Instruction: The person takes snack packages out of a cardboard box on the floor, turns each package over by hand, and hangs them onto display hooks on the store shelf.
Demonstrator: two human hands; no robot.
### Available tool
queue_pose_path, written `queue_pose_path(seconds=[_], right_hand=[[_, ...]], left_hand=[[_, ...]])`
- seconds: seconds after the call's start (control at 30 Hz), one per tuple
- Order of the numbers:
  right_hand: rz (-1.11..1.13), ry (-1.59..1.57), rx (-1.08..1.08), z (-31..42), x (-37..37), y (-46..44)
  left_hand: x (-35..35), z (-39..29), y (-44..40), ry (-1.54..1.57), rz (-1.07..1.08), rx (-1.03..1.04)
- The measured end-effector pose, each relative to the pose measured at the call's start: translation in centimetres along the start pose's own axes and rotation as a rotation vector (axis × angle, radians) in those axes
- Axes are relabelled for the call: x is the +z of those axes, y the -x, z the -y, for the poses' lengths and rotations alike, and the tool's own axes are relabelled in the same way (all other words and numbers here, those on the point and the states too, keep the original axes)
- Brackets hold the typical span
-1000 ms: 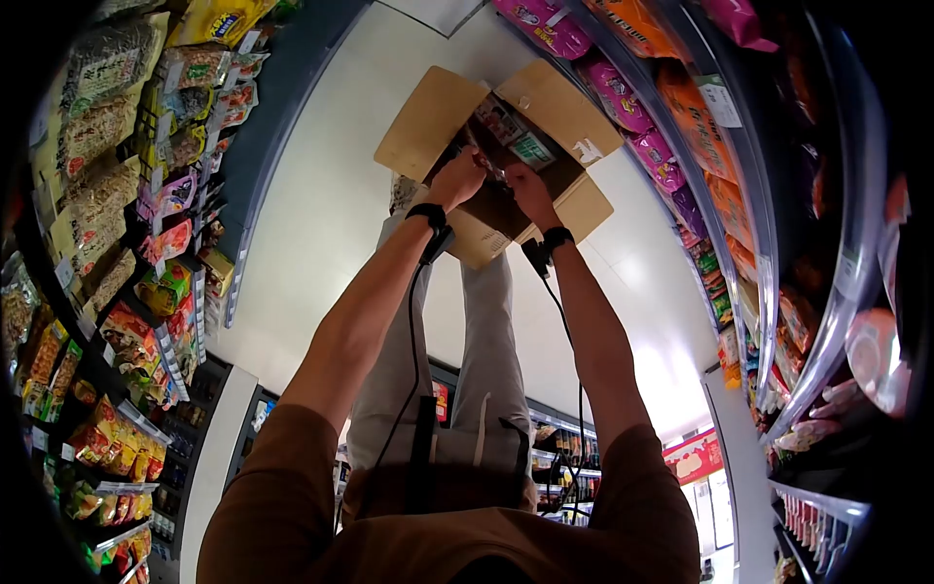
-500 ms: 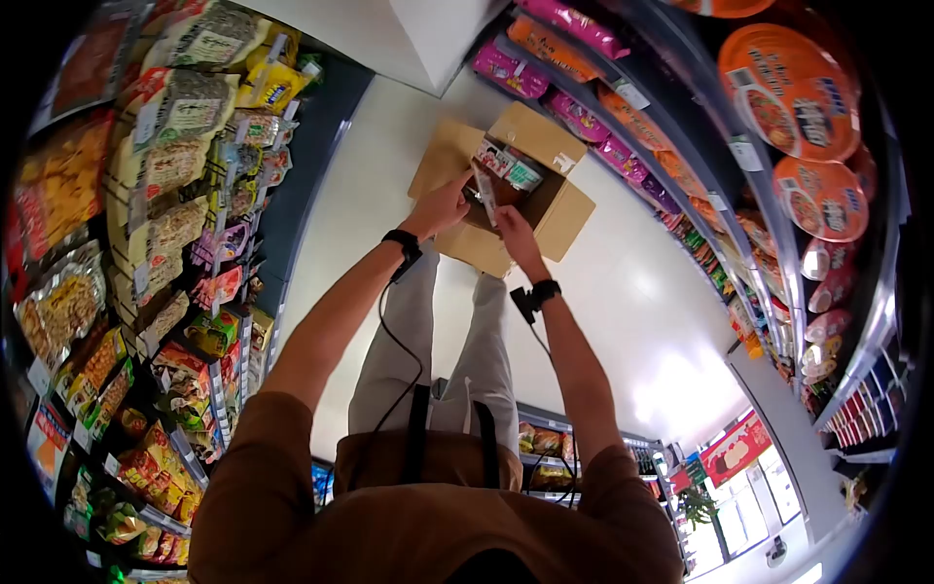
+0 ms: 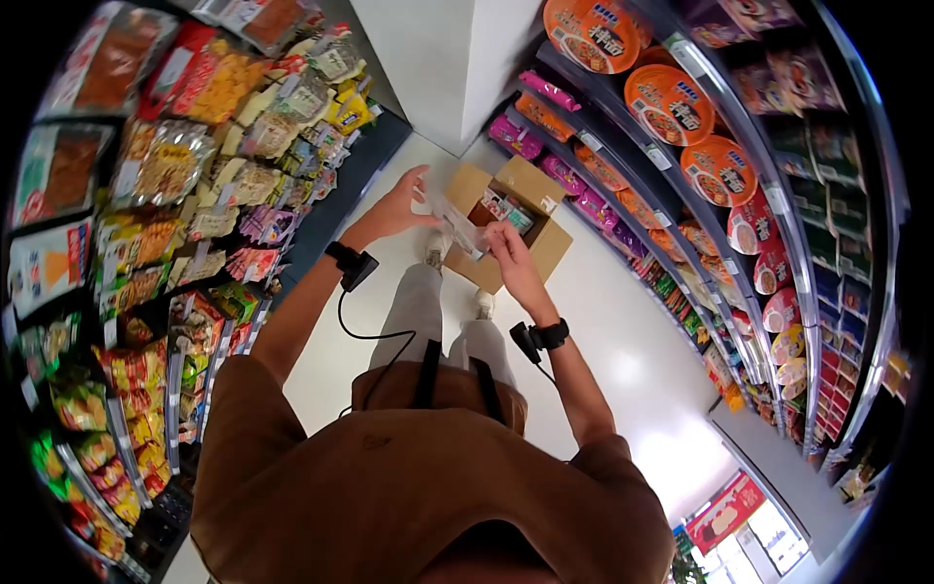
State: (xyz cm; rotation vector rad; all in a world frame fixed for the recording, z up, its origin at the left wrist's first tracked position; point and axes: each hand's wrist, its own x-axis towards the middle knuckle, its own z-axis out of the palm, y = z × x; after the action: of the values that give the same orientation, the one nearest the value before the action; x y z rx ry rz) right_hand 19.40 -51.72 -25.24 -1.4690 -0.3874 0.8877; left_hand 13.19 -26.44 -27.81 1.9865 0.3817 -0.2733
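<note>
A clear, flat plastic packet (image 3: 455,224) is held up above the open cardboard box, its printing too blurred to read. My right hand (image 3: 510,255) pinches the packet's right end between thumb and fingers. At its left end is my left hand (image 3: 397,204), with thumb and fingers spread apart; whether a fingertip touches the plastic I cannot tell. Below, the cardboard box (image 3: 553,255) stands on the floor with flaps folded out. Inside it lie several printed packets (image 3: 506,210), partly hidden by the held packet and the box wall.
Racks of hanging snack bags (image 3: 165,161) line the left side. On the right, shelves carry orange noodle bowls (image 3: 669,105) and purple packs (image 3: 516,136). A white pillar (image 3: 418,68) rises beyond the box. Cables run from the black wrist devices (image 3: 352,265) along my arms.
The packet has come up out of the box area toward me. My left hand has moved left and its fingers have spread. The view has shifted, showing more of the shelves.
</note>
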Motion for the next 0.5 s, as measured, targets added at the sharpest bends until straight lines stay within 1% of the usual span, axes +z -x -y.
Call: queue_pose_path(seconds=[0.07,0.1,0.13,0.2,0.23,0.27,0.3,0.33,0.4,0.43,0.47,0.5], right_hand=[[-0.022,0.098,-0.125,2.8,-0.3,2.4],[0.001,0.074,-0.141,4.9,-0.3,3.5],[-0.002,0.015,-0.049,6.9,-0.3,5.3],[-0.009,0.044,-0.243,9.8,-0.8,8.0],[-0.001,0.039,-0.261,11.4,-0.8,9.3],[0.035,-0.035,-0.277,13.0,-0.7,10.4],[0.073,-0.101,-0.283,14.5,-0.8,11.8],[0.083,-0.097,-0.291,15.7,-0.8,13.1],[0.153,-0.142,-0.324,17.7,-0.7,15.4],[0.180,-0.105,-0.343,18.2,-0.9,16.3],[0.197,-0.097,-0.349,19.0,-0.4,17.2],[0.180,-0.177,-0.359,19.8,0.6,18.1]], left_hand=[[-0.6,-2.9,2.9,-0.038,0.044,0.107],[-0.7,-4.2,4.5,-0.059,0.018,0.110],[-0.4,-5.6,6.0,-0.015,-0.019,0.146],[-0.4,-8.4,9.6,0.014,-0.069,0.189],[-0.7,-10.4,11.6,0.095,-0.021,0.194],[-0.9,-12.1,13.5,0.175,0.027,0.198],[-0.5,-13.3,15.3,0.170,-0.016,0.251],[-0.2,-14.5,17.1,0.167,-0.028,0.255],[0.5,-16.3,20.7,0.247,-0.036,0.176],[1.2,-16.4,22.3,0.325,-0.075,0.216],[1.8,-17.0,23.8,0.328,-0.094,0.221],[2.3,-18.1,25.7,0.397,-0.146,0.227]])
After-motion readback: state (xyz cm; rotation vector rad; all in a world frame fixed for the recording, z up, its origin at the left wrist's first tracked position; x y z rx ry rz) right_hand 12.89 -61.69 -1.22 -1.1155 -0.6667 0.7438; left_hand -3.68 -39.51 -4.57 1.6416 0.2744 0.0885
